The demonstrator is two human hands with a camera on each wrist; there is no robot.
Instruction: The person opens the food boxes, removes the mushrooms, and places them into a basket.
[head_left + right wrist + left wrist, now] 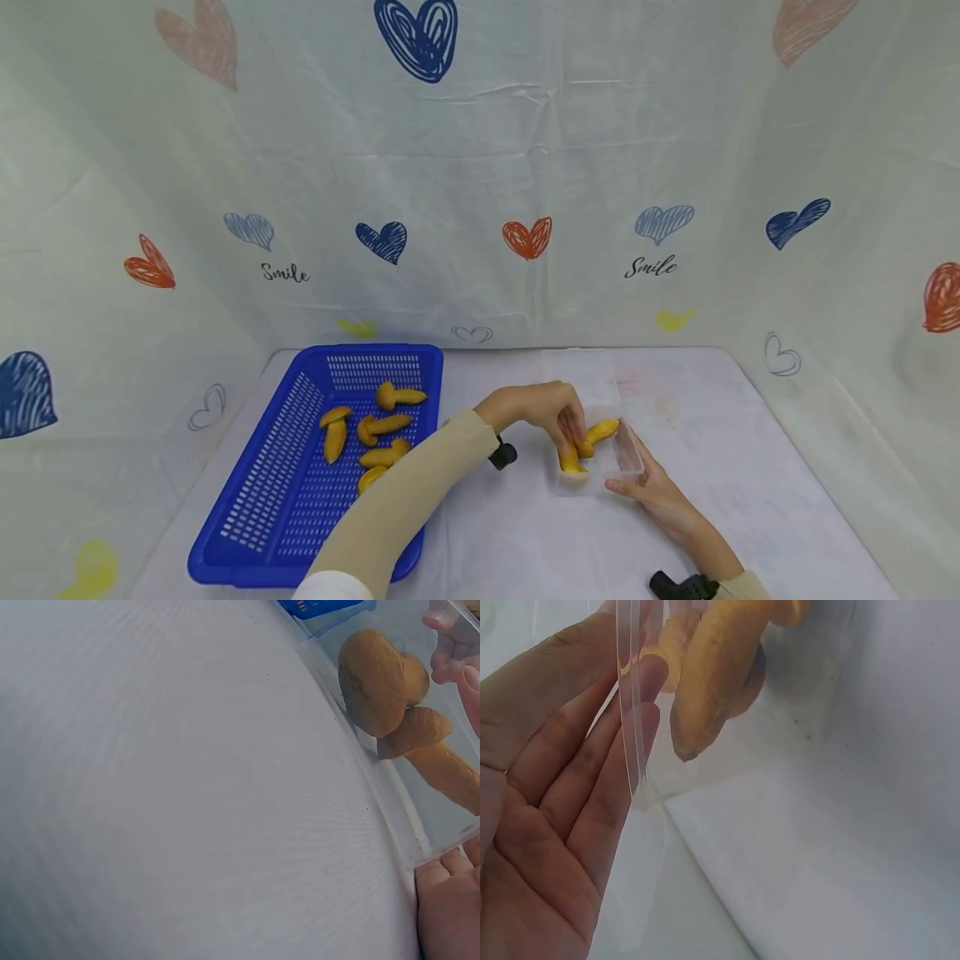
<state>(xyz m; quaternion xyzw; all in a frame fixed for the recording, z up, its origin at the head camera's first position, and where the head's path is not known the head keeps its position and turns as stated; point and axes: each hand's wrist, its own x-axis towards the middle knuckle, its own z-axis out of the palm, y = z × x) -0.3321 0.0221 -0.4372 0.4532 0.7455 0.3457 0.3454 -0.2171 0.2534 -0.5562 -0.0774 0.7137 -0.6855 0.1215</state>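
My left hand reaches down into a clear plastic box, its fingertips bunched at the stem of a yellow mushroom that it pinches. The broad brown cap of this mushroom faces the near wall in the right wrist view. A second mushroom lies beside it, stem pointing toward the right end. My right hand holds the box by that end, thumb at the near side. In the left wrist view the left hand shows its palm, fingertips behind the clear wall and close to the mushrooms.
A blue perforated basket stands on the left with several mushrooms inside; the left forearm crosses over its near right edge. The box's clear lid lies open behind it. A white cloth covers the table, and a heart-printed curtain surrounds it.
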